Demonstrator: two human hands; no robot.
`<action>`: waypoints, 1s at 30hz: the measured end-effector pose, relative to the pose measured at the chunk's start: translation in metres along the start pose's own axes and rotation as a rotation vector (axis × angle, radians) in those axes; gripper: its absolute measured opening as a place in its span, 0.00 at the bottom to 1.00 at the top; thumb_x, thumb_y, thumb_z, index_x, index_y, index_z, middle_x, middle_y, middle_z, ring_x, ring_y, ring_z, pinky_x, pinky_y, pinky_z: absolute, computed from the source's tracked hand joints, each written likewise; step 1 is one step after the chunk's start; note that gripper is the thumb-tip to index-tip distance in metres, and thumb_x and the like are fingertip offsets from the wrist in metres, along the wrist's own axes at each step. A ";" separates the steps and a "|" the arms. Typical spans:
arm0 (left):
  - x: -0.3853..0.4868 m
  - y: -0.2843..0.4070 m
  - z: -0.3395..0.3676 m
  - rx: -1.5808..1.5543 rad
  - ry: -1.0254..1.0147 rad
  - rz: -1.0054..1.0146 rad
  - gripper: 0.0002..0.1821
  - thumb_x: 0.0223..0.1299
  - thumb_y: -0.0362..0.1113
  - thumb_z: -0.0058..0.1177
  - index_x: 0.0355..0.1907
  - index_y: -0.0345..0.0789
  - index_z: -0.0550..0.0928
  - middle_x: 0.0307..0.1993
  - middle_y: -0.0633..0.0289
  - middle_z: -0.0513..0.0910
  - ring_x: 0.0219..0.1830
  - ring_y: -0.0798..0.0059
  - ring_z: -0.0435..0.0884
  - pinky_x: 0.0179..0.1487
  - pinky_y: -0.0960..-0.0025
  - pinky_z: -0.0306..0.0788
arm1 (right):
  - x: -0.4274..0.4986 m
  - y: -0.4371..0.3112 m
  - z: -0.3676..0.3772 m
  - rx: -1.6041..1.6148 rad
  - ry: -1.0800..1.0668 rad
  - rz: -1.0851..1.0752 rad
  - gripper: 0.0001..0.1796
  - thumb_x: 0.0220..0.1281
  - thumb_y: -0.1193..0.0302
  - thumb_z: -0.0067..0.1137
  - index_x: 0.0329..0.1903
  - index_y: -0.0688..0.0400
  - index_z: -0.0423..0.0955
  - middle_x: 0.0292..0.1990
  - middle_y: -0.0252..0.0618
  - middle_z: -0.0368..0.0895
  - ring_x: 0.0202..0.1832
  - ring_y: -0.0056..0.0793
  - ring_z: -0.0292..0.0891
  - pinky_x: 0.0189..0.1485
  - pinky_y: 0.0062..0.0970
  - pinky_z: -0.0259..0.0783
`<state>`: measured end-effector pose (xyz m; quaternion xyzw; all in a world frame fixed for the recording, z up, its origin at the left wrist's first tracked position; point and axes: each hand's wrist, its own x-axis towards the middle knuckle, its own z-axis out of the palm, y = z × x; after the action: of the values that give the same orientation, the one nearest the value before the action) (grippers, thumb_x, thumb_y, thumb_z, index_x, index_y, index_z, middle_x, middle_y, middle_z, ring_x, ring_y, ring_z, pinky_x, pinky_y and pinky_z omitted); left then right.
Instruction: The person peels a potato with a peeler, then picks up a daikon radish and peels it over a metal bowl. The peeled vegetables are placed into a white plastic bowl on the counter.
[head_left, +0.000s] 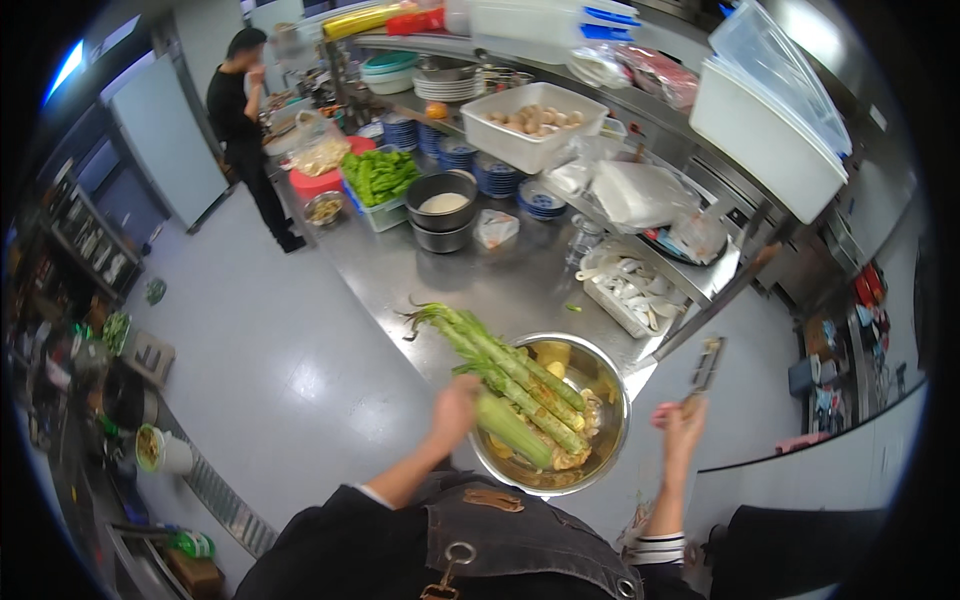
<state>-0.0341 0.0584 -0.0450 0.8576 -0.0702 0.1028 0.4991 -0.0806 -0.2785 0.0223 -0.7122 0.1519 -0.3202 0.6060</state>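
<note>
A stainless steel bowl (622, 442) stands at the table's near corner, in front of my body. Several long green stems, like celtuce (517, 375), lie across it with their leafy ends over the left rim; below them are yellowish pieces and peelings. My left hand (455, 411) is closed round the upper end of a paler, smoother stem (514, 433) whose lower end rests in the bowl. To the right of the bowl, my right hand (684, 421) holds a peeler (706, 365) upright by its handle, apart from the stems; the peeler is somewhat blurred.
Beyond the bowl, the steel table (360, 262) holds black pots (441, 217), a tub of green leaves (381, 199) and a basket of white spoons (626, 300). A shelf with an egg bin (536, 146) overhangs it. A person (247, 135) stands at the far left end.
</note>
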 end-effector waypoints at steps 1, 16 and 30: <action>-0.001 -0.009 -0.002 0.088 0.065 -0.036 0.16 0.61 0.24 0.44 0.51 0.30 0.80 0.37 0.45 0.85 0.39 0.49 0.85 0.43 0.58 0.78 | 0.015 -0.008 -0.018 -0.077 0.092 0.123 0.11 0.67 0.81 0.45 0.50 0.60 0.63 0.24 0.32 0.76 0.19 0.18 0.68 0.19 0.22 0.69; -0.023 0.044 0.043 -0.638 -0.215 -0.469 0.11 0.74 0.35 0.47 0.41 0.29 0.79 0.36 0.62 0.82 0.39 0.79 0.81 0.47 0.73 0.81 | -0.120 -0.005 0.084 -0.238 -0.348 -0.013 0.32 0.50 0.65 0.75 0.51 0.67 0.67 0.40 0.45 0.81 0.43 0.43 0.80 0.51 0.33 0.74; -0.039 0.048 0.071 -1.296 -0.358 -0.839 0.10 0.75 0.39 0.46 0.39 0.36 0.76 0.19 0.73 0.64 0.23 0.82 0.63 0.25 0.80 0.57 | -0.104 0.028 0.070 -0.181 -0.176 0.044 0.09 0.67 0.78 0.56 0.44 0.65 0.66 0.40 0.45 0.88 0.39 0.29 0.85 0.42 0.26 0.76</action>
<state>-0.0751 -0.0262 -0.0477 0.3546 0.1339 -0.2949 0.8771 -0.1089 -0.1676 -0.0373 -0.7859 0.1421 -0.2281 0.5568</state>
